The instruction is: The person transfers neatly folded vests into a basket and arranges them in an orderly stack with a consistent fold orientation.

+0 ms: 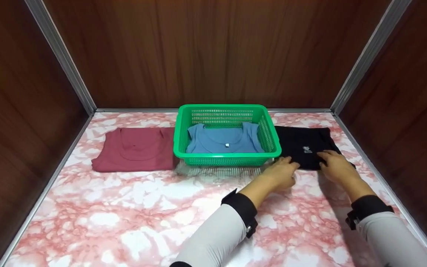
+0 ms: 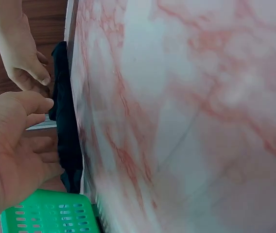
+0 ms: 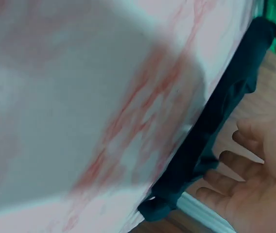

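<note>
A folded black garment with a small white print lies flat on the right side of the table. My left hand is at its front-left edge beside the basket, fingers loosely bent. Over its front-right part is my right hand, fingertips right at the cloth. Both wrist views show the garment's folded edge near relaxed, spread fingers, with nothing gripped. A green plastic basket stands at the back middle, holding a folded blue top with a small white tag at its neck.
To the left of the basket lies a folded maroon top. The table has a red-and-white marbled surface. Dark wood-look panels with metal corner strips enclose it at the back and both sides.
</note>
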The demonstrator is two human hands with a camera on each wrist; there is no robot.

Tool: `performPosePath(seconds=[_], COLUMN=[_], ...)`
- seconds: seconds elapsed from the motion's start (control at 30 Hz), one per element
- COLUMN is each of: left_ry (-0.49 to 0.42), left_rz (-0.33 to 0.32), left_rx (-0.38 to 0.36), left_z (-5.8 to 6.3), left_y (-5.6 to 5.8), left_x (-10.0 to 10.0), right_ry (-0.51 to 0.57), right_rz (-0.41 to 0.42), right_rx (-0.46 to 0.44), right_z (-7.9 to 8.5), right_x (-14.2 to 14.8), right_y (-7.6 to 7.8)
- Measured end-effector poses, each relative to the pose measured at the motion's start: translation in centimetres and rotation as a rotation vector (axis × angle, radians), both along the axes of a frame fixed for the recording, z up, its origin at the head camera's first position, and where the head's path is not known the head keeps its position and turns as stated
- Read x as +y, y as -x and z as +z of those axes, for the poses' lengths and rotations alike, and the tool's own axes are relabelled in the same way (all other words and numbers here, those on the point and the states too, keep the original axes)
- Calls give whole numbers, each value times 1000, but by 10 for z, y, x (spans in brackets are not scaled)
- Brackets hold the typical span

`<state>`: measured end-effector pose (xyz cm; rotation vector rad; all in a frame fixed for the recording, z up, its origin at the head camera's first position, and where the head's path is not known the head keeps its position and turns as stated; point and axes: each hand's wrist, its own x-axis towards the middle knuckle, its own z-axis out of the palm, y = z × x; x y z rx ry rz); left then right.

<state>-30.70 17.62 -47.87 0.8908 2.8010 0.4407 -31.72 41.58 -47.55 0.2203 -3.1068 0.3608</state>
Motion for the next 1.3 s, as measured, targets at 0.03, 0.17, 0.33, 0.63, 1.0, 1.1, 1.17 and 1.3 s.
performPosePath(seconds=[0.03,0.17,0.33,0.63,1.0,1.1,1.17,1.3], left_ry=[1,39,138,279,274,286,297,308], left_rz=[3,20,14,-36,-70,-68,-66,-70], left_rx=[-2,-1,105,286,313,285,267,248], left_z=[0,-2,-6,-17,-12,-8,-7,-8], left_y=[0,-1,1,0,-3,-6,-8,-10], left_x=[1,6,4,1,-1,0,-1,-2], right_ry=[-12,-57,-90,-102,-90,-82,-81,-83], right_rz=[5,45,93,124,111,105,97,83], right_rx=[-7,-58,-65,-24,36,41,37,28], right_z=[0,-2,-5,-7,-5,-6,-6,-6], right_x=[2,6,5,1,1,1,0,0], right_y=[1,2,4,4,-2,-6,-8,-12])
